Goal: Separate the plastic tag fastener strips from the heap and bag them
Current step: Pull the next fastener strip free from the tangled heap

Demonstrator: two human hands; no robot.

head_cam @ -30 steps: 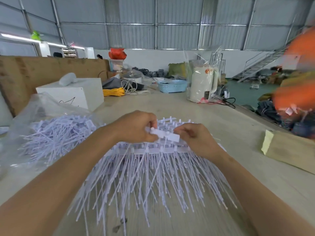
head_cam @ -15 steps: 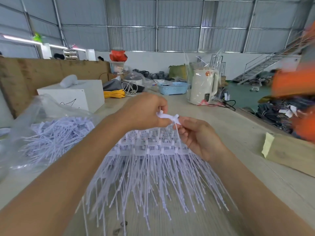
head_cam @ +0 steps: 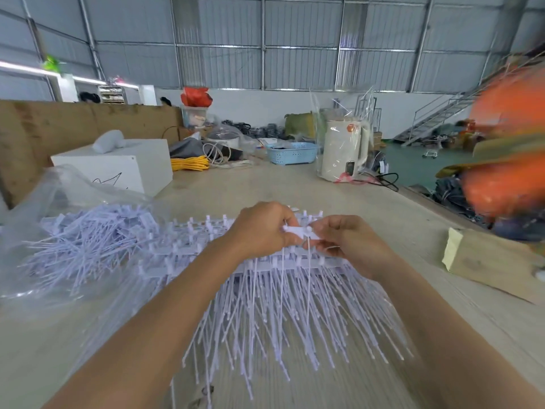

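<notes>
Over the middle of the table (head_cam: 295, 187), from the head camera, we see both hands pinching one white fastener strip (head_cam: 300, 231) between them, just above the heap (head_cam: 283, 305) of strips that fans toward us. Our left hand (head_cam: 262, 231) curls its fingers round the strip's left end; our right hand (head_cam: 345, 240) pinches its right end, and thin tails hang from the strip down into the heap. Half a second ago we held the strip higher, clear of the heap, with the right palm turned up; now the hands have come down close to the heap's bars. Left of the heap lies a clear plastic bag (head_cam: 59, 202) holding loose strips. Farther back stand a white box (head_cam: 124, 166), a blue basket (head_cam: 292, 153) and a wrapped kettle (head_cam: 343, 149).
</notes>
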